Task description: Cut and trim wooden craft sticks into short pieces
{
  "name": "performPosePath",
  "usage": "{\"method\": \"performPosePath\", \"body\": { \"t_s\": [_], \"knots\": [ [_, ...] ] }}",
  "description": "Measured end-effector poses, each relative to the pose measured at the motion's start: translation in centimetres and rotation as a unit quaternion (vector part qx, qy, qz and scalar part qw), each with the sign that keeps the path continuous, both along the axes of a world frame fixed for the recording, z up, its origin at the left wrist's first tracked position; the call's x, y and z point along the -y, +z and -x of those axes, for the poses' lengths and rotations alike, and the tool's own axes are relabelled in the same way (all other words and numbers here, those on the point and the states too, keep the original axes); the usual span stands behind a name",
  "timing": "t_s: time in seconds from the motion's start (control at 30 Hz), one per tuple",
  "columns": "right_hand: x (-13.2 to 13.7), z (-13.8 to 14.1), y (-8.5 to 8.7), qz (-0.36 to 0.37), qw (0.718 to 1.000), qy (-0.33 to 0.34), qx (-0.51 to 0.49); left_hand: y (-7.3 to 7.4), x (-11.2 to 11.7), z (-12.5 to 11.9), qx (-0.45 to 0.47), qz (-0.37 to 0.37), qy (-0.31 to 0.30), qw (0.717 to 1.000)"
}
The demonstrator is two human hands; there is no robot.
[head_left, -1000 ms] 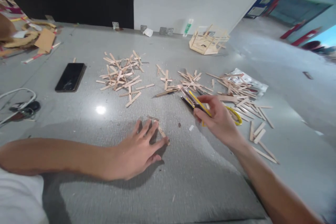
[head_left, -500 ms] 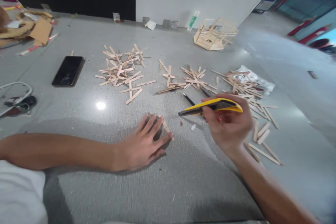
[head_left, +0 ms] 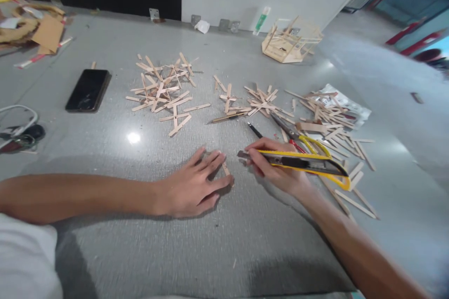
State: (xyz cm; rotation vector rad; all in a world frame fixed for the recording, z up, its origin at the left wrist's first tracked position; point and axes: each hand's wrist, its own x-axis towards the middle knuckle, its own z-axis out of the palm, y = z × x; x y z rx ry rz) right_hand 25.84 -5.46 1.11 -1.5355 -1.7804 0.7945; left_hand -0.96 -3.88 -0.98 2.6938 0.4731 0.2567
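Note:
My left hand (head_left: 196, 184) lies spread on the grey table, its fingertips and thumb holding down a short wooden stick (head_left: 226, 169). Parts of the stick are hidden beneath the fingers. To the right, my right hand (head_left: 277, 168) is closed around a yellow and black utility knife (head_left: 301, 161). The knife's tip points left, close to the stick but apart from it. Behind the right hand lies a pair of yellow-handled scissors (head_left: 286, 126), partly covered by the hand and knife. A dark pen-like tool (head_left: 254, 130) lies just beyond the right fingers.
Crossed wooden sticks lie in a left pile (head_left: 159, 91) and a middle pile (head_left: 261, 102). Loose sticks (head_left: 329, 119) lie at right beside a plastic packet (head_left: 351, 103). A stick-built frame (head_left: 289, 46) stands at the back. A phone (head_left: 89, 90) lies at left.
My right hand has lowered toward the table and turned the knife, its handle now pointing down to the right. The scissors have come into view. The left hand stays on the stick.

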Motion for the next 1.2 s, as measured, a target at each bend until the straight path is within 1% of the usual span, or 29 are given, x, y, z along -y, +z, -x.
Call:
{"method": "performPosePath", "body": {
  "t_s": [0.07, 0.13, 0.23, 0.3, 0.43, 0.63, 0.77, 1.0, 1.2],
  "knots": [
    [0.5, 1.0, -0.1, 0.069, 0.994, 0.001, -0.087, -0.1, -0.1, 0.0, -0.005, -0.003, -0.003, 1.000],
    [0.8, 1.8, -0.4, 0.090, 0.991, 0.006, -0.102, -0.1, -0.2, -0.1, -0.008, 0.000, -0.002, 1.000],
    [1.0, 2.4, -1.0, 0.067, 0.995, 0.026, -0.073, 0.0, -0.2, -0.2, -0.012, 0.004, 0.000, 1.000],
    [0.9, 2.6, -1.3, 0.059, 0.995, 0.032, -0.077, 0.1, -0.2, -0.3, -0.020, -0.001, 0.001, 1.000],
    [0.8, 2.6, -1.8, 0.060, 0.994, 0.020, -0.095, 0.2, -0.2, -0.5, -0.022, -0.015, -0.007, 1.000],
    [0.6, 2.4, -2.4, 0.044, 0.998, 0.016, -0.033, 0.3, -0.3, -0.6, -0.012, -0.054, -0.020, 0.998],
    [0.5, 2.3, -2.6, 0.044, 0.998, 0.017, -0.031, 0.5, -0.3, -0.7, -0.033, -0.080, -0.028, 0.996],
    [0.5, 2.4, -2.6, 0.034, 0.999, 0.015, -0.011, 0.5, -0.3, -0.5, -0.032, -0.074, -0.027, 0.996],
    [0.6, 3.0, -1.7, -0.021, 0.999, 0.031, 0.030, 0.3, -0.2, -0.5, -0.024, -0.063, -0.010, 0.998]
  ]
}}
